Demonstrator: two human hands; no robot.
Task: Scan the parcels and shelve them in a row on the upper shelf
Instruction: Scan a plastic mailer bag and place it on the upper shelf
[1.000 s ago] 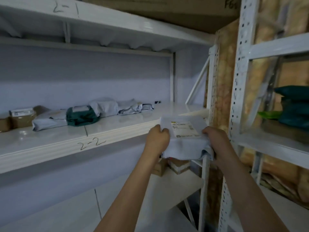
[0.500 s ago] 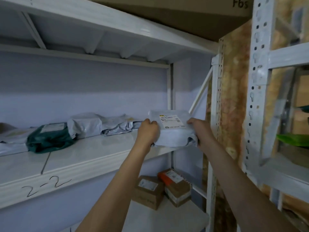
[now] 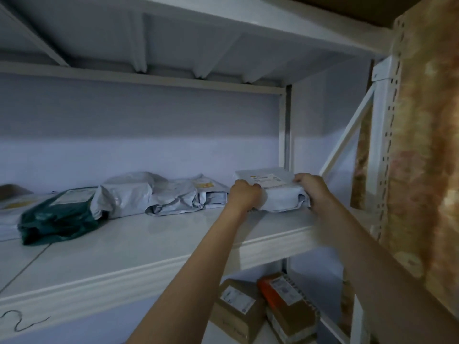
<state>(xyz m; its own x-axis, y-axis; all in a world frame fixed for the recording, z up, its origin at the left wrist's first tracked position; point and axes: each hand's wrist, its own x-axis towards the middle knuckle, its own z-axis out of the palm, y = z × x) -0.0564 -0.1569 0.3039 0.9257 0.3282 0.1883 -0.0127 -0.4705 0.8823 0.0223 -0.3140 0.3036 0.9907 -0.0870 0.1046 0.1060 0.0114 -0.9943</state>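
A grey parcel (image 3: 278,194) with a white label on top sits on the upper shelf (image 3: 154,247), at the right end of a row of parcels. My left hand (image 3: 244,196) grips its left side and my right hand (image 3: 313,192) grips its right side. To its left lie several grey poly-bag parcels (image 3: 173,194) and a dark green bag parcel (image 3: 59,214), side by side along the back of the shelf.
A white shelf post (image 3: 285,130) and a diagonal brace (image 3: 347,135) stand just right of the parcel. Below the shelf are a brown cardboard box (image 3: 238,309) and an orange-topped box (image 3: 288,304). Another shelf board (image 3: 198,33) hangs overhead.
Both hands carried the grey parcel up and forward from in front of the shelf edge onto the shelf, to the right end of the row.
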